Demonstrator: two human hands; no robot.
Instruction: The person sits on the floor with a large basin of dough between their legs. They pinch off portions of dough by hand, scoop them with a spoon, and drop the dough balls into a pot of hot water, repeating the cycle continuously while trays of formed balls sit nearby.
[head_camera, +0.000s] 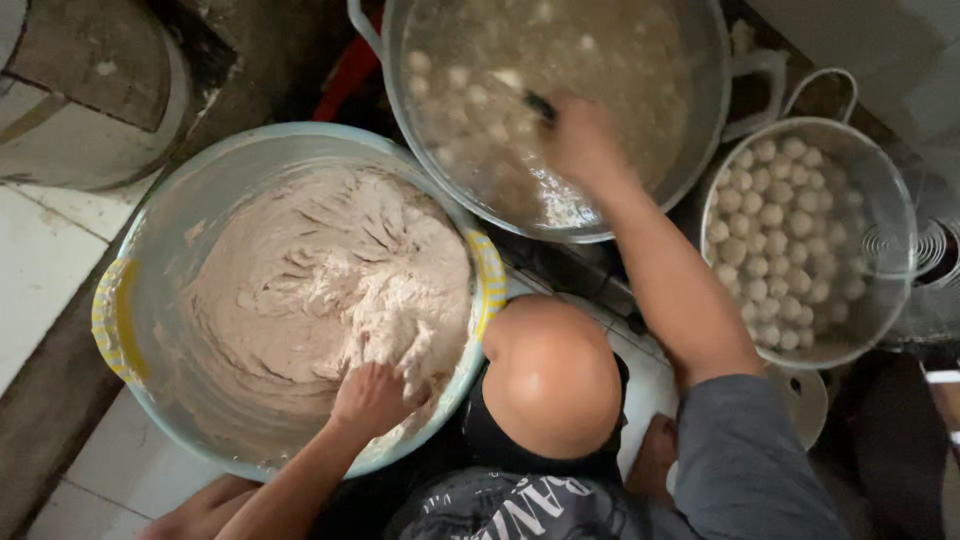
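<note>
I see the left hand (372, 398) clenched into pale paste (330, 270) in the near-left basin (160, 250); the right hand (580, 140) grasps a dark handle (541, 106) (mostly hidden) over the far pot (700, 120).

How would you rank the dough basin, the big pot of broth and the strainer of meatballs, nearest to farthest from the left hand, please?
From the left hand:
1. Dough basin: the hand is in its dough.
2. Big pot of broth: beyond, upper centre.
3. Strainer of meatballs: far right.

Pale pinkish-beige paste (330, 270) fills a yellow-handled light-blue basin (165, 230).
</note>
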